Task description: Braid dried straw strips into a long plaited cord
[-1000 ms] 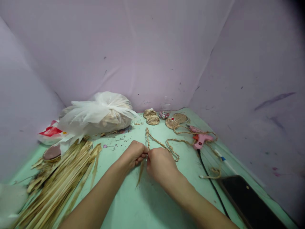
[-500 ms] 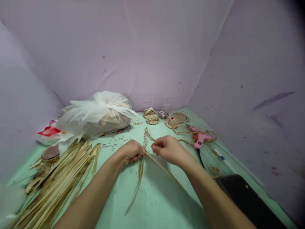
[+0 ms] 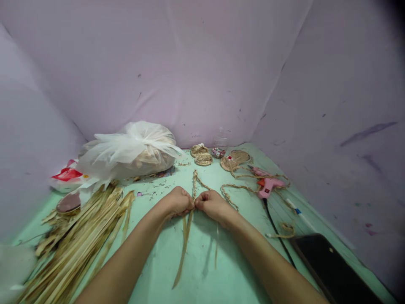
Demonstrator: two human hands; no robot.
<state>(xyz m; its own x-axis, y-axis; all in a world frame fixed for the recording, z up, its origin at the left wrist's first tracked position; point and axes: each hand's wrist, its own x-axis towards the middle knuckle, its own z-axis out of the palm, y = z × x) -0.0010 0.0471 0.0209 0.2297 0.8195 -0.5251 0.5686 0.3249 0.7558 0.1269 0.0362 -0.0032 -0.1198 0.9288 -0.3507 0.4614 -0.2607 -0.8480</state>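
My left hand (image 3: pixel 179 202) is closed in a pinch at the lower end of a braided cord (image 3: pixel 194 181) of dried plant fibre. Opposite it, my right hand (image 3: pixel 212 205) pinches at the same spot, its fingertips nearly touching the left ones. Loose flat fibre strips (image 3: pixel 183 253) hang from below the left hand toward me. A thinner strip (image 3: pixel 217 249) trails under the right hand. From its top the braid doubles back and runs right as a long cord (image 3: pixel 238 186). The exact hold of each strip is hidden by the fingers.
Dried fibre strips (image 3: pixel 79 245) lie at left, near a white plastic bag (image 3: pixel 126 147). Coiled fibre pieces (image 3: pixel 202 158) and a clear container of beads (image 3: pixel 218 152) stand at the back. At right are a pink glue gun (image 3: pixel 268 185), a pen (image 3: pixel 300 214) and a black phone (image 3: pixel 335 270).
My right hand has moved left and down to meet the left hand at the braid's end. The strip that stretched out to the right now hangs below it.
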